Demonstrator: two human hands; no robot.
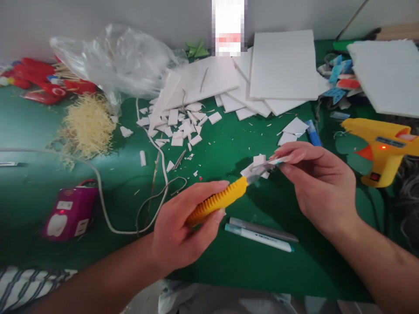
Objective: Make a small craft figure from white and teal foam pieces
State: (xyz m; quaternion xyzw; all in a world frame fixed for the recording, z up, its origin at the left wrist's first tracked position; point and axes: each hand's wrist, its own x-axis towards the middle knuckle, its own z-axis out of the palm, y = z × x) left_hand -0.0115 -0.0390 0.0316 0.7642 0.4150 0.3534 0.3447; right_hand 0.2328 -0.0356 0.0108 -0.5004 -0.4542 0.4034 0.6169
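Note:
My left hand (188,222) is closed round the yellow handle of a utility knife (221,200), its blade pointing up and to the right. The blade's tip meets a small white foam piece (278,160), which my right hand (319,183) pinches between thumb and fingers. A teal mark shows on that piece. Below and behind the blade, white foam scraps (258,162) lie on the green table. Two markers, a grey one (262,229) and a white-and-teal one (262,237), lie side by side just below the hands.
A yellow glue gun (379,144) with a lit red light lies at right. Foam sheets (283,65) are stacked at the back, with many cut scraps (178,126) left of them. A white cord (100,187) curves past a purple power box (70,213) and straw-like shreds (88,126).

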